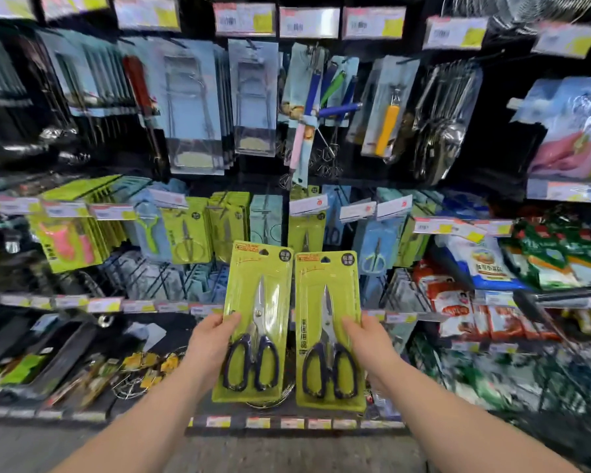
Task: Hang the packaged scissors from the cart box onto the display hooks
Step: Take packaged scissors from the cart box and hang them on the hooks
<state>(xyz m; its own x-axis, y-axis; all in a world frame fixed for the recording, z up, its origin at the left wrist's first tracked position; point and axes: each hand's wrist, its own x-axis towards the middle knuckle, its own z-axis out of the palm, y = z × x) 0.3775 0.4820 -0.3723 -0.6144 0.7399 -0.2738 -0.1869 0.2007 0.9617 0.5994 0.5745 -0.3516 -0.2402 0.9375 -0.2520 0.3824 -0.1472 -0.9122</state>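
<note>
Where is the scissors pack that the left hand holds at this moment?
The left scissors pack is at lower centre of the head view, upright in the left hand, close beside the right scissors pack in the right hand.

Left hand [208, 339] grips one green scissors pack [253, 322] at frame centre. Right hand [369, 343] grips another pack [328, 331] just beside it.

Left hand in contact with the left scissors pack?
Touching. Head view: the left hand grips the left scissors pack, thumb pressed on its front.

Two lime-green scissor packs [257, 302], dark navy handles [251, 365].
</note>
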